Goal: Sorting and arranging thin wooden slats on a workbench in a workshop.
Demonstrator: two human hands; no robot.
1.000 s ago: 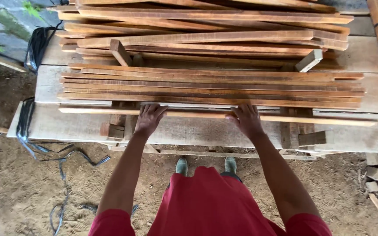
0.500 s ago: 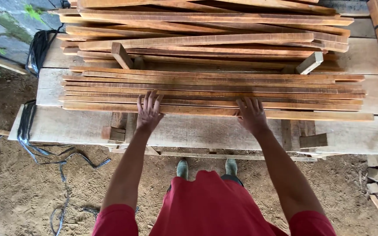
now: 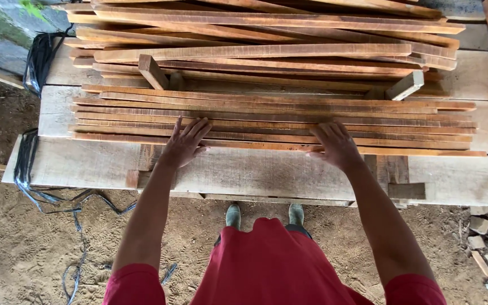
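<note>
**A:** So where are the hands? Looks like both are flat on the nearest wooden strips (image 3: 278,133), the row lying side by side on the plank table (image 3: 255,172).

**B:** Yep. Left hand (image 3: 186,144) has its fingers spread wide, palm down on the front strips. Right hand (image 3: 337,146) is the same, fingers flat and a bit closer together. Neither is gripping anything, just pressing on top.

**A:** How would those strips handle?

**B:** Long and thin, so I'd guess light but whippy, sagging if lifted from one end. Rough-sawn, so not slippery, maybe splintery. Holding them at two points well apart, like those hands sit, seems sensible. Bigger pile (image 3: 266,34) sits behind.
</note>
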